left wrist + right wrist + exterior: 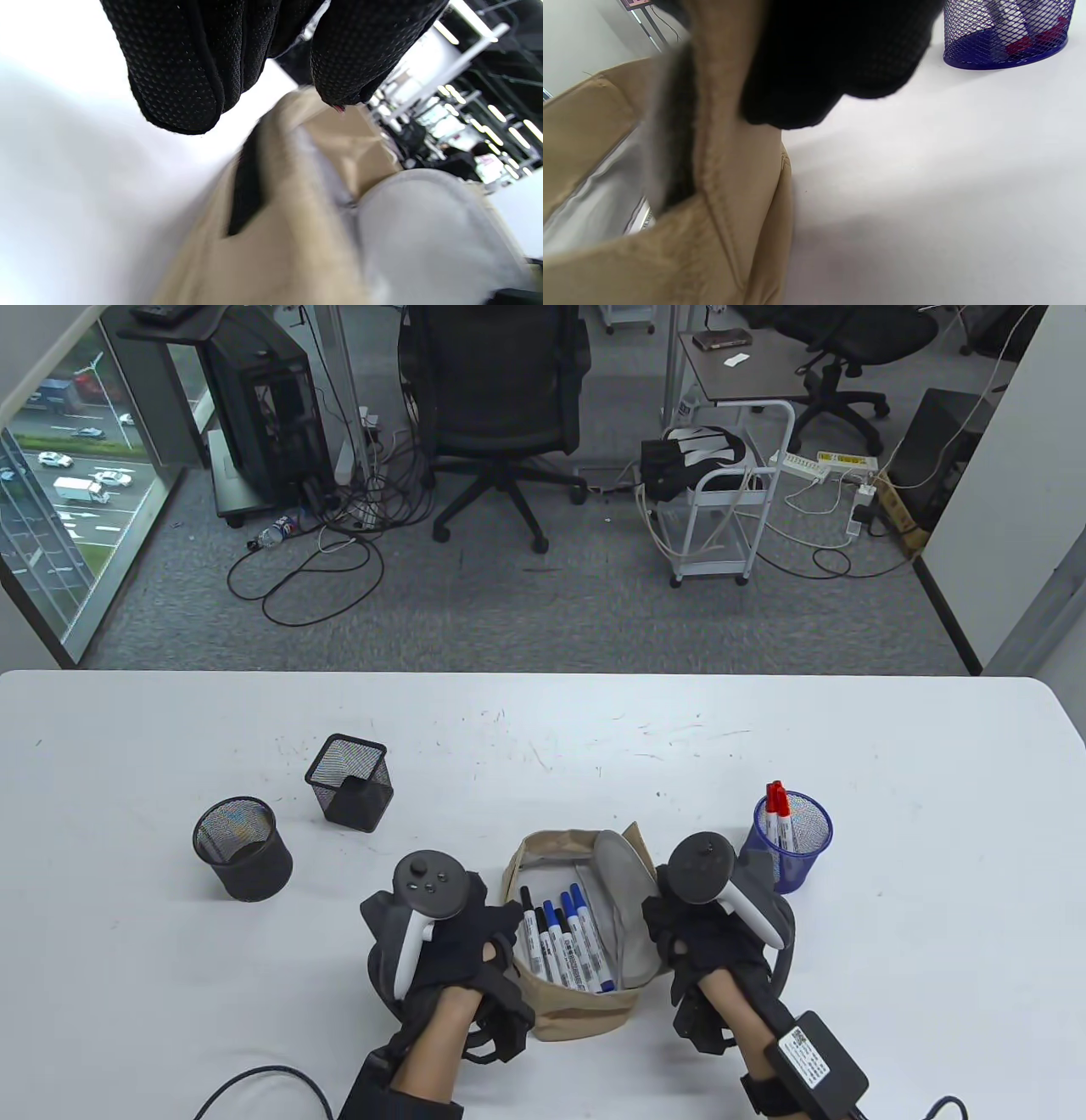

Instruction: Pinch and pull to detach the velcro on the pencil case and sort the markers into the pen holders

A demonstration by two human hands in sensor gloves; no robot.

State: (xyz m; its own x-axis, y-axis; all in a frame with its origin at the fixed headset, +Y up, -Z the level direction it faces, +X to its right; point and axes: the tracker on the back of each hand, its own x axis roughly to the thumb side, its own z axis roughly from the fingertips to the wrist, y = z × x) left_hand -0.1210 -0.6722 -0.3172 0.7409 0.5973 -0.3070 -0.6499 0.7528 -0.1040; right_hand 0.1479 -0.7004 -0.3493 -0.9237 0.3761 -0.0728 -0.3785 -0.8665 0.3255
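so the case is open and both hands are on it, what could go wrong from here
1. The blue holder with the red markers stands right beside the right hand; a sideways move could tip it.
2. Both hands hold the pencil case open. If the left hand lets go to pick a marker, the soft wall may fold over the blue and black markers.

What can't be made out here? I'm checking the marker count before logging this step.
- Marker bodies in the pencil case: table view, lower ends hidden by its near wall.
- Left hand fingertips: table view, tracker and knuckles cover them.
- Right hand grip: right wrist view, blurred glove fills the top.
- Red markers count: blue holder mesh obscures them.
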